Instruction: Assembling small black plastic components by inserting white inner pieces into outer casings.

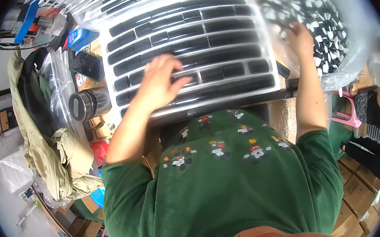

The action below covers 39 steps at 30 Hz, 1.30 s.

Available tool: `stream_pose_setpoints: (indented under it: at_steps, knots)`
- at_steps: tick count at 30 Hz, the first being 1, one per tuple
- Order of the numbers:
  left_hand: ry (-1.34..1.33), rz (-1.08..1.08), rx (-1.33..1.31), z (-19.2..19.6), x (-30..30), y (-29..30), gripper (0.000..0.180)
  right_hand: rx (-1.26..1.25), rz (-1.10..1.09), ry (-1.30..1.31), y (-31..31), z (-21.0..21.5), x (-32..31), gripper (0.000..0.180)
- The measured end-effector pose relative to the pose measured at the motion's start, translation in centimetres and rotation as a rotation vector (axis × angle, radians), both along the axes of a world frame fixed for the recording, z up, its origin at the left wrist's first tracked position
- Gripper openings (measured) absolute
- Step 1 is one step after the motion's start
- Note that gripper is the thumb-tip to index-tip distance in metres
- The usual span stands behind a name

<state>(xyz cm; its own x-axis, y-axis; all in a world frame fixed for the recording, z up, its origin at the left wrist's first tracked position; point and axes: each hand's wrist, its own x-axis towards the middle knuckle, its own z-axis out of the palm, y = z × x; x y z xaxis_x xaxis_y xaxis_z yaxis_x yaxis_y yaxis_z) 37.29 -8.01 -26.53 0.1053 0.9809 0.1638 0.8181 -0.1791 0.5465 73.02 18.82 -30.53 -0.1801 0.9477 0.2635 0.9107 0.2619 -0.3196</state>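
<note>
Green shirt (224, 193) with small cartoon prints fills the view nearest the camera, both bare forearms reaching out from it. Left hand (159, 82) lies flat on the tray (192, 49), fingers spread and loose, palm down over the lower middle rows; it grips nothing that shows. That tray is white, with long slots holding rows of black oblong parts (217, 26), and it sits on the worktop (284, 95) straight ahead of the body, under the left hand and just left of the right one. Right hand (300, 39) is pressed against a clear bag (312, 10) full of small black-and-white pieces, at the tray's right edge; its fingers curl into the plastic, though whether they pinch it cannot be told. More clear plastic lies beyond the tray.

Left of the left hand stands a black flask (89, 104), lying on its side or tilted, with a dark phone (86, 65) beyond it. Farther left an olive jacket (48, 146) is heaped. Right of the right forearm is a pink chair (347, 114), and cardboard boxes (357, 189) are stacked below it.
</note>
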Motion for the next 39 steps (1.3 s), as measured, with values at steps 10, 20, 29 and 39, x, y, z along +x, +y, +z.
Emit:
stream_pose_setpoints:
  at_steps: [10,20,29,39]
  knots:
    - [0.123,0.107,-0.267,-0.6,-1.8,-3.5,0.036,-0.166,0.041,0.611,-6.9,2.8,-3.9,0.034]
    - [0.076,0.015,-0.272,-1.0,-1.8,-3.0,0.041,-0.87,0.461,0.861,-17.5,3.0,-12.0,0.034]
    - [-0.178,0.14,0.161,-1.2,0.0,-4.6,0.047,-1.124,0.52,1.077,-20.2,2.9,-15.3,0.028]
    - [-0.287,0.015,0.319,-0.4,2.2,-4.9,0.039,-1.29,0.638,1.111,-19.9,4.6,-15.4,0.028]
